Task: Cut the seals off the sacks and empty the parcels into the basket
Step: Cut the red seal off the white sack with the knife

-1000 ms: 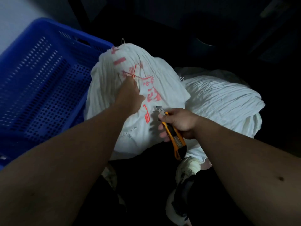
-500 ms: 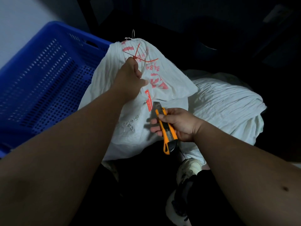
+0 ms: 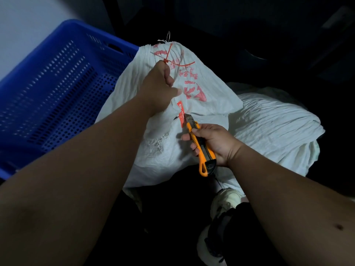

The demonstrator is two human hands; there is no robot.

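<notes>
Sack [image 3: 163, 131] now hoisted higher against blue basket [image 3: 57, 89] than a second ago, neck pulled taut by left hand [image 3: 159, 87], grip closed on gathered cloth just below red seal [image 3: 172, 62]. Right hand [image 3: 213, 143] wrapped round orange knife [image 3: 199, 144], blade tip brought up to red tag [image 3: 181, 114], well below seal. Seal uncut; cut probably imminent.

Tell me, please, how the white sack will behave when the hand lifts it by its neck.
The white sack looks floppy: its woven cloth wrinkles and folds where the left hand grips it. It bulges below, so it probably hangs heavy and sags.
</notes>
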